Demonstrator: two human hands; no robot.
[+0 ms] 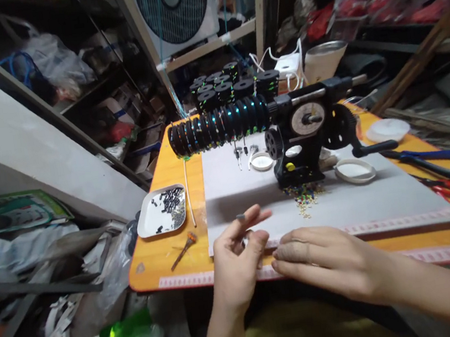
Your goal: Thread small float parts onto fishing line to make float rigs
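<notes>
1 roll [219, 127] lies crosswise, pointing left

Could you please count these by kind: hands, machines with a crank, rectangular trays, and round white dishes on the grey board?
Hands: 2 (left hand, right hand)
Machine with a crank: 1
Rectangular tray: 1
Round white dishes on the grey board: 2 (smaller dish, larger dish)
Total: 6
</notes>
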